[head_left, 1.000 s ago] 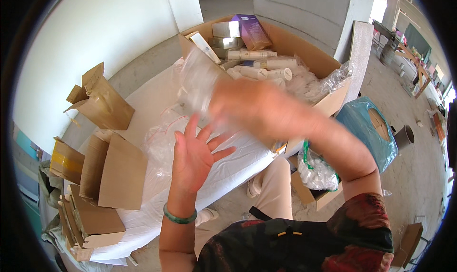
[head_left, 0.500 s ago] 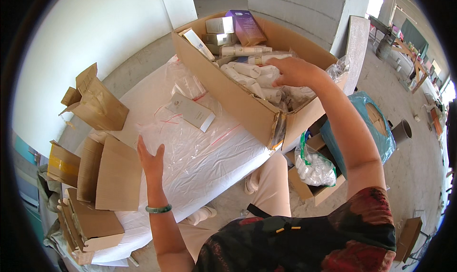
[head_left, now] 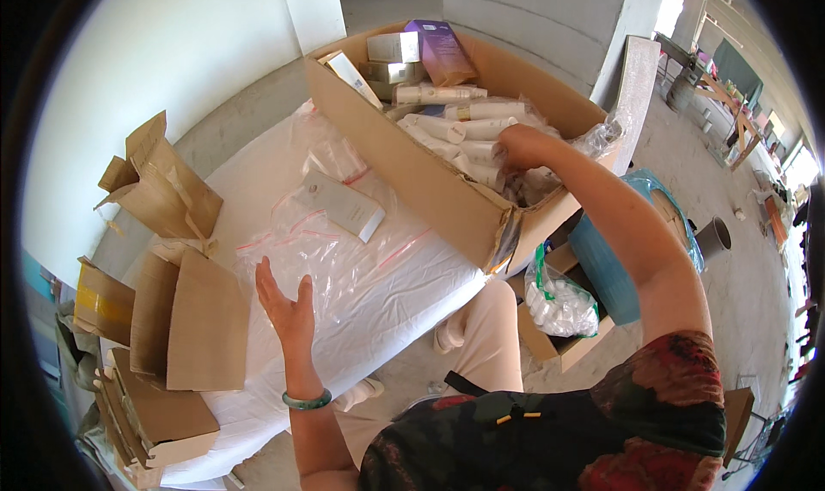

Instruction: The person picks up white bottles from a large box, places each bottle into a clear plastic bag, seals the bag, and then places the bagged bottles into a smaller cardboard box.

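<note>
The right hand's (head_left: 514, 150) fingertips are hidden among white tubes (head_left: 468, 130) in the carton (head_left: 412, 177).

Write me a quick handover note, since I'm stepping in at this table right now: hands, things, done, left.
Left hand: open, palm up, holding nothing, over the clear bags on the white table.
Right hand: reaching into the big box, fingers among the white tubes; grip hidden.
Done: one flat white carton lies bagged on the table.
Left: many tubes in the box; folded cartons stacked at the left.
</note>
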The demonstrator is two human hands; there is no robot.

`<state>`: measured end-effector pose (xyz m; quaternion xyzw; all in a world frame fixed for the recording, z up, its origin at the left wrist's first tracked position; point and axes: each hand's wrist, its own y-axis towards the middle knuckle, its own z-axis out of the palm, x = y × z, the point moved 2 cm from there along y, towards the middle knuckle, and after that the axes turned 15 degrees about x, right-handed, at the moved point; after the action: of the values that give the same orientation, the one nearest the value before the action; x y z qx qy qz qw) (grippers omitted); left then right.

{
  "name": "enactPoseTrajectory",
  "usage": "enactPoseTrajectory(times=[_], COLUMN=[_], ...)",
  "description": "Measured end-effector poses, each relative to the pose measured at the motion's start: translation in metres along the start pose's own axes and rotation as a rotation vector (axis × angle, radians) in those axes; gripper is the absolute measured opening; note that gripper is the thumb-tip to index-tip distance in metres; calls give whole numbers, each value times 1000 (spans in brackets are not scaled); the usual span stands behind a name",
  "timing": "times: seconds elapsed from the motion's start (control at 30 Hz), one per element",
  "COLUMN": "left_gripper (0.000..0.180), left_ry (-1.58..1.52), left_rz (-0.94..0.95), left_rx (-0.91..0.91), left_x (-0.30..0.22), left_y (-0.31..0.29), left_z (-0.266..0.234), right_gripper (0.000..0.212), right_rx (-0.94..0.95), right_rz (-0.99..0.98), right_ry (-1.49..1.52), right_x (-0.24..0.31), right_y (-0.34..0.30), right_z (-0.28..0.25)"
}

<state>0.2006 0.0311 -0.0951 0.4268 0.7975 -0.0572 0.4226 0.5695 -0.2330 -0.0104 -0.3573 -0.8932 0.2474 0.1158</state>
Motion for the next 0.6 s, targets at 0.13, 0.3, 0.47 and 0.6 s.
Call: enactPoseTrajectory(times=[0.13, 0.3, 0.47, 0.6], left_gripper=[71, 69, 66, 63], left_ry=[3, 17, 53, 62], left_rz=[-2, 46, 46, 54], left_rx=[-8, -11, -40, -22], left_x=[-3, 2, 5, 0], left_y=[-6, -14, -24, -31], left_z=[-1, -15, -27, -23], right_gripper=[12, 14, 13, 13], right_rx=[-181, -538, -8, 180], right_rz=[28, -156, -111, -119], right_ry=[169, 647, 364, 458], right_x=[1, -10, -3, 4], right_y=[-12, -23, -22, -23], right_z=[-6, -18, 2, 7])
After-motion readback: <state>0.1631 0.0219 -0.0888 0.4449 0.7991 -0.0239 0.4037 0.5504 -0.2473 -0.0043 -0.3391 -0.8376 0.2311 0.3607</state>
